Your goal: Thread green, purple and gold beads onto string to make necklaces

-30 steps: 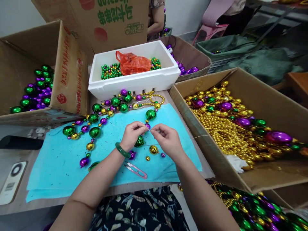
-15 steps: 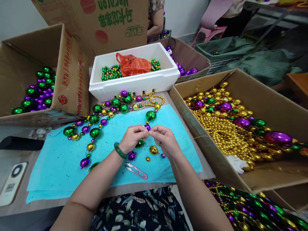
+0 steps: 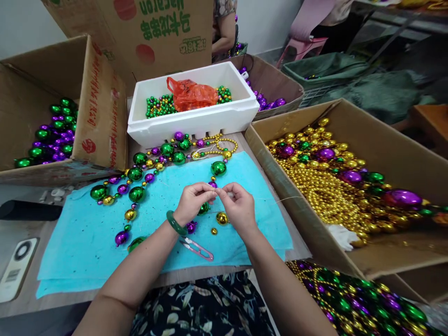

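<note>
My left hand (image 3: 192, 203), a green bangle (image 3: 176, 223) at its wrist, pinches a thin pale thread close to a purple bead (image 3: 212, 185). Fingertip to fingertip with it, my right hand (image 3: 239, 205) is pinched on the same thread (image 3: 289, 199), which trails off to the right. The bead garland (image 3: 219, 168) of green, gold and purple balls runs from my fingers back across the blue cloth (image 3: 87, 233). Below the hands lie a green ball (image 3: 203, 208), a gold ball (image 3: 222, 218), a small gold bead (image 3: 214, 231), a purple ball (image 3: 191, 227) and pink-handled thread snips (image 3: 198, 249).
A white foam box (image 3: 192, 125) with small beads and a red bag stands behind the cloth. Cardboard boxes of beads flank it, one at left (image 3: 105, 107), one at right (image 3: 301, 210). A phone-like device (image 3: 19, 268) lies at far left. Another person's arm (image 3: 226, 35) shows behind.
My right hand has turned slightly, its thumb now reaching further over the left fingertips. A small purple bead near the right wrist is now hidden. The whole view has shifted a little.
</note>
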A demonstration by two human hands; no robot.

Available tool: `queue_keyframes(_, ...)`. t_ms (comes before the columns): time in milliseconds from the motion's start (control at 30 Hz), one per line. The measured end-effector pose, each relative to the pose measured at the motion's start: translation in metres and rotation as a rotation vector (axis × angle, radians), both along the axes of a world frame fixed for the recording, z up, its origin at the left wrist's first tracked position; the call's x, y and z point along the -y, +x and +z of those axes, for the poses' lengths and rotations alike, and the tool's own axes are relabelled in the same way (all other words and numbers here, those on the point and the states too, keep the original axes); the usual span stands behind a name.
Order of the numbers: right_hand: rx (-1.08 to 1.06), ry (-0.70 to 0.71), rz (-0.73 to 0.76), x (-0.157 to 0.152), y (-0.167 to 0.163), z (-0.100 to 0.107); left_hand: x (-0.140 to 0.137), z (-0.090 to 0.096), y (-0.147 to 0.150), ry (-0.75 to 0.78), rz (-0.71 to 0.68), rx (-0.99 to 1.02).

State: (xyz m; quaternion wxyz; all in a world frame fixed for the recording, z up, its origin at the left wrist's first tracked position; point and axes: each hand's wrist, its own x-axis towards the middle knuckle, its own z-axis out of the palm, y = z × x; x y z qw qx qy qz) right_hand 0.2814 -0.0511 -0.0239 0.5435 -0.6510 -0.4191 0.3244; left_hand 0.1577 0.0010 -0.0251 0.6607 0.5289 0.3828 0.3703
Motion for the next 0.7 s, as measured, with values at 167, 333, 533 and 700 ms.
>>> queue_keyframes(167, 0.237, 0.060, -0.072, 0.0049, -0.0040, -0.0017, 0.0004, -0.0050, -0.0022, -0.086, -0.058, 0.082)
queue_keyframes(333, 0.353, 0.090, -0.099, 0.0077, -0.0068, -0.0010, 0.0023, -0.0066, -0.0015, -0.107, -0.056, 0.117)
queue_keyframes(533, 0.426, 0.085, -0.113, 0.0084, -0.0084, -0.0019, 0.0023, -0.0048, -0.0005, -0.063, -0.033, 0.051)
queue_keyframes(700, 0.453, 0.053, -0.098, 0.0087, -0.0056, -0.0017, 0.0034, -0.0018, 0.0009, -0.006, -0.016, -0.045)
